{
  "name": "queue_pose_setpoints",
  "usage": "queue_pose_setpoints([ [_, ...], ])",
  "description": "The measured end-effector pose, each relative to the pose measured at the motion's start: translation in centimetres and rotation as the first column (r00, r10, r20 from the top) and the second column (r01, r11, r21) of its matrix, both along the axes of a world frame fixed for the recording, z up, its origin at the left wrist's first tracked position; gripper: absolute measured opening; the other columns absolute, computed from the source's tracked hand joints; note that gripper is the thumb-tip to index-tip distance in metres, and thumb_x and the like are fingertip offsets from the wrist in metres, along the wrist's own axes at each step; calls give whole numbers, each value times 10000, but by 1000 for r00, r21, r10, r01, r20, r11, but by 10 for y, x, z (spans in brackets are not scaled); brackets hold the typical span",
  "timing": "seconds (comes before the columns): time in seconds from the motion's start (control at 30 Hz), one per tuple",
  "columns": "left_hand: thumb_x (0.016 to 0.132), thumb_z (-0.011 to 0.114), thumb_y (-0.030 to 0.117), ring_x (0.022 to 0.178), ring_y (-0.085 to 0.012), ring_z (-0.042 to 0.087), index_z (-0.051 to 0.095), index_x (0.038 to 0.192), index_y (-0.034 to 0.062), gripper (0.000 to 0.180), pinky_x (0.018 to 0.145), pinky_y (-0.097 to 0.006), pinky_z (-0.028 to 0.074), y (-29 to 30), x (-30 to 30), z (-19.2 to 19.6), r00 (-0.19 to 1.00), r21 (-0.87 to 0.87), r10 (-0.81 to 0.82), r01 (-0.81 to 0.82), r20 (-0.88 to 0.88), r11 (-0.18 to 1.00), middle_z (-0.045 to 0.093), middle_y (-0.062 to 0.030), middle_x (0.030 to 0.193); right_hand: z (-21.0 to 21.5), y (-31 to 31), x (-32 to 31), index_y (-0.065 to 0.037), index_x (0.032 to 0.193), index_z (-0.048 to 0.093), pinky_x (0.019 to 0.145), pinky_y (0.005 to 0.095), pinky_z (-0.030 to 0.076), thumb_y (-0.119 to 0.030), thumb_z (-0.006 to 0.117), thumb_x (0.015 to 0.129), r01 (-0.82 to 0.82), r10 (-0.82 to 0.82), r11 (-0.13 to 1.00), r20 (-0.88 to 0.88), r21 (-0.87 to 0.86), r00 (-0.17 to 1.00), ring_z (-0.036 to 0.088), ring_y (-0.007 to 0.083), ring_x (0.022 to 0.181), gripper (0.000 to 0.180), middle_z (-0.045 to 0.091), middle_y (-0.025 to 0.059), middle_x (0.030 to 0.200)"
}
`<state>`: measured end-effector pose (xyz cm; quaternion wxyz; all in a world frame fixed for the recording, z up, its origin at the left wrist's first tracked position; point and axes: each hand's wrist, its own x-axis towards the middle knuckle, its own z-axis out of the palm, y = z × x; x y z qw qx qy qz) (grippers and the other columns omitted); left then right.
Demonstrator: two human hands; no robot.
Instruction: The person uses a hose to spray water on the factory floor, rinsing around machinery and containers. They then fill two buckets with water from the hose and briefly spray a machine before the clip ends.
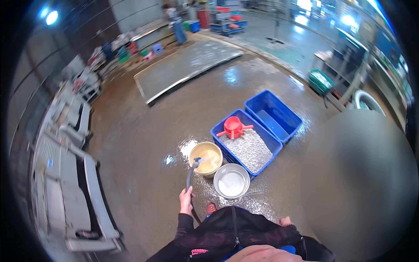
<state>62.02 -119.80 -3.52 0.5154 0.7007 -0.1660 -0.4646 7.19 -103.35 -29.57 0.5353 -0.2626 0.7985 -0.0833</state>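
My L hand (186,201) is wrapped round a grey hose (189,180), gripping it a bit below its blue end (197,160), which sits over the mouth of a round tan bucket (203,144); the bucket's got cloudy yellowish liquid in it, w/ a frothy-looking surface. Just R of that, nearer me, is a round metal pan (217,179) w/ a pale, whitish bottom; can't tell if that's mesh or solid. Next along, by both of them, is a blue crate (263,133) holding lots of small silvery-white pcs (248,150), too small to ID, w/ red long-handled scoops (234,125), prob. nested, on top at the far-L end. Right up against it, farther back & R, a 2nd blue crate (279,111) has its inner walls & base showing. My R hand (284,221) is low, near my dark jacket (218,227) & well apart from the crates; can't tell if it's got anything. Farther R, a green basket (321,81) has whitish stuff in it, then there's a white round-rimmed tub (358,100), contents unclear, partly behind a grey blur.
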Motion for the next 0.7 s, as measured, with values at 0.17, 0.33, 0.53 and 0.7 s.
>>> queue_pose_setpoints([
  [0.17,820,628,233,512,-97,455,562,825,49,195,522,-241,374,-4,15,-20,999,-5,-41,40,-31,999,482,3,560,82,-23,44,-2,981,594,450,325,458,-184,508,851,214,-211,976,73,-36,975,600,180,578,240,642,92,739],
  [0.33,816,631,225,508,-96,453,549,820,58,186,525,-239,378,-5,29,-24,996,-15,-43,42,-72,999,478,7,569,102,-29,79,-18,1145,524,465,298,467,-141,544,814,151,-148,988,85,-31,985,587,167,560,354,646,110,761],
  [0.53,814,635,235,542,-79,447,577,890,44,214,523,-231,362,-6,38,-26,992,-43,-91,88,-91,995,505,22,625,134,-126,128,-142,1338,352,799,374,473,-49,538,729,-614,455,551,-414,-564,789,619,334,847,644,636,199,913],
  [0.7,810,639,282,597,-60,430,585,876,42,254,522,-220,347,8,48,-43,993,-130,-54,39,-110,991,511,32,706,287,-312,246,-144,1385,257,730,322,482,-34,573,725,-838,779,349,-368,-419,508,619,256,878,740,602,219,1015],
])
